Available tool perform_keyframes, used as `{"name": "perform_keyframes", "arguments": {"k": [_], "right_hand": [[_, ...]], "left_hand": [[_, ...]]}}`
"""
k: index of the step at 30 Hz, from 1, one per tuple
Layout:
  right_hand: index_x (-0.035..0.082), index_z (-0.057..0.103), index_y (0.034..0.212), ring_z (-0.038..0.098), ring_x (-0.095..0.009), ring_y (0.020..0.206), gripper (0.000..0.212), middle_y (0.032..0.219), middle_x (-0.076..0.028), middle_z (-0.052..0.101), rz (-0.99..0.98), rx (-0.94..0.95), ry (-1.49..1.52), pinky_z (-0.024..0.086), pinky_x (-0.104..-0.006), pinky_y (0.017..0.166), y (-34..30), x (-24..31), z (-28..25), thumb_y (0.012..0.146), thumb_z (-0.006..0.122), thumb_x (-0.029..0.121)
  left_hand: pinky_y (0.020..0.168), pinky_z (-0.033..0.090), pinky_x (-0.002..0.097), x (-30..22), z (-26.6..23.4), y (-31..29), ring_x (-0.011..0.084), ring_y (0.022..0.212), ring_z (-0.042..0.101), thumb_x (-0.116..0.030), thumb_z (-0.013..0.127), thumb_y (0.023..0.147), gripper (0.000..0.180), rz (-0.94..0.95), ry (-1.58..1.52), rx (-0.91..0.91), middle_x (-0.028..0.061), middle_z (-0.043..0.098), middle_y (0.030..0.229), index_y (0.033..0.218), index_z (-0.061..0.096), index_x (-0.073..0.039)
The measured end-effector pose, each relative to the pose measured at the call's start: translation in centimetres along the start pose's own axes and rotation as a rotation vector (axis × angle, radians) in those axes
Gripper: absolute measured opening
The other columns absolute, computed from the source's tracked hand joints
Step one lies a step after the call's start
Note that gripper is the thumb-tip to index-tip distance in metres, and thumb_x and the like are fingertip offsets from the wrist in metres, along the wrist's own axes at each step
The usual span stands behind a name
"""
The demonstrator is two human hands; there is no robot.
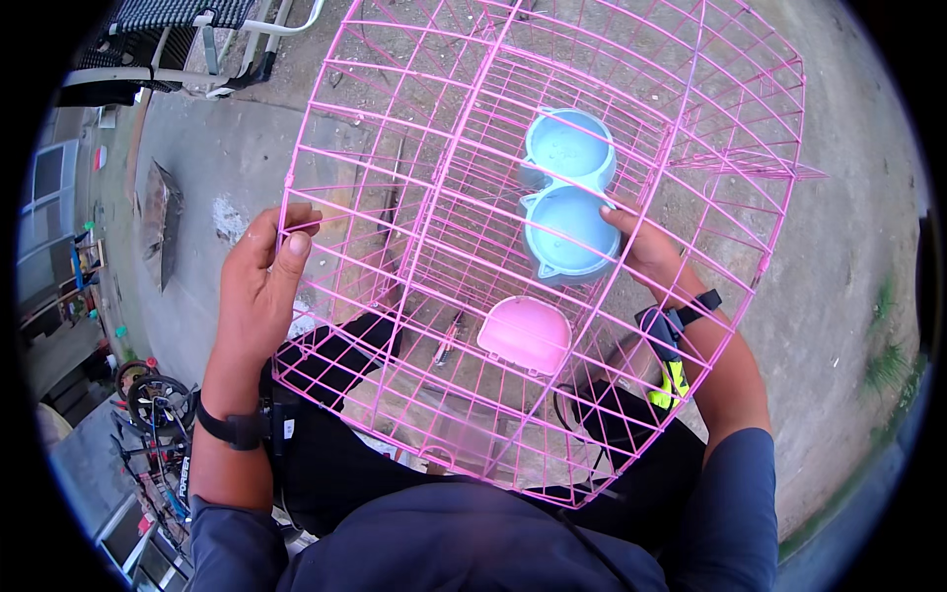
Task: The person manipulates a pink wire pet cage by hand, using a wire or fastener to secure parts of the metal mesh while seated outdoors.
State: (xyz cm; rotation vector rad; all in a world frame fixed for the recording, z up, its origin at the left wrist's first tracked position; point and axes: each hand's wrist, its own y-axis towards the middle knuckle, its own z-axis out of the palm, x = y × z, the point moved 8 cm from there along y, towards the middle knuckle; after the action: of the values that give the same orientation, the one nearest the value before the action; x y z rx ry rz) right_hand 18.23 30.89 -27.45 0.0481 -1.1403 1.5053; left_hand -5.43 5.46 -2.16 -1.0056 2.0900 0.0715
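A large pink wire cage (451, 146) is tilted in front of me, above my lap. My left hand (258, 281) is closed on its left edge, with the fingers curled over the wires and the thumb against them. A light blue double pet bowl (570, 233) with two round hollows and small ear-like points shows through the wires. My right hand (653, 255) grips the rim of its nearer hollow; part of that hand is hidden behind wires and the bowl. Closer to me, a pink half-round dish (528, 333) shows within the cage's outline.
At the upper left stands a chair (178, 18) with a black woven seat. Bicycles (158, 405) are at the lower left. A weathered board (161, 222) lies on the concrete to the left. Grass (886, 367) grows along the right side. A dark device with a yellow-green part hangs by my right wrist.
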Motion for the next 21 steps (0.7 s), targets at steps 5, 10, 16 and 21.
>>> {"name": "perform_keyframes", "arguments": {"k": [5, 10, 16, 21], "right_hand": [[-0.004, 0.047, 0.126, 0.061, -0.017, 0.099, 0.044, 0.112, -0.012, 0.061, -0.016, -0.046, 0.040, 0.048, -0.0299, 0.089, 2.5, -1.0, -0.8, 0.090, 0.059, 0.018], [-0.004, 0.047, 0.125, 0.060, -0.018, 0.099, 0.045, 0.111, -0.012, 0.061, 0.000, -0.064, 0.150, 0.048, -0.0311, 0.089, 3.4, -2.5, 0.3, 0.087, 0.062, 0.014], [0.000, 0.034, 0.136, 0.049, -0.020, 0.116, 0.069, 0.125, -0.010, 0.052, 0.076, -0.022, 0.028, 0.039, -0.0356, 0.097, 3.4, -3.9, 0.6, 0.082, 0.071, 0.021], [0.002, 0.033, 0.137, 0.048, -0.020, 0.117, 0.071, 0.125, -0.008, 0.051, 0.089, -0.026, 0.035, 0.038, -0.0368, 0.098, 4.3, -5.3, -0.2, 0.082, 0.072, 0.022]], "left_hand": [[0.081, 0.046, 0.0290, -0.6, 0.2, 0.4, 0.0187, 0.100, 0.060, -0.028, 0.047, 0.097, 0.036, 0.006, -0.029, -0.016, 0.0098, 0.060, 0.108, 0.117, 0.053, 0.002], [0.077, 0.045, 0.0275, 0.0, 0.2, 0.3, 0.0169, 0.099, 0.060, -0.029, 0.046, 0.097, 0.036, -0.013, -0.024, -0.003, 0.0092, 0.060, 0.108, 0.116, 0.054, 0.000], [0.074, 0.044, 0.0262, -0.5, 0.2, 0.5, 0.0153, 0.094, 0.058, -0.035, 0.051, 0.095, 0.041, -0.038, -0.044, -0.003, 0.0086, 0.060, 0.102, 0.114, 0.054, 0.001], [0.073, 0.045, 0.0266, -0.4, 0.4, 0.7, 0.0158, 0.097, 0.059, -0.035, 0.048, 0.096, 0.041, -0.014, -0.031, 0.023, 0.0086, 0.060, 0.110, 0.118, 0.053, -0.001]]}}
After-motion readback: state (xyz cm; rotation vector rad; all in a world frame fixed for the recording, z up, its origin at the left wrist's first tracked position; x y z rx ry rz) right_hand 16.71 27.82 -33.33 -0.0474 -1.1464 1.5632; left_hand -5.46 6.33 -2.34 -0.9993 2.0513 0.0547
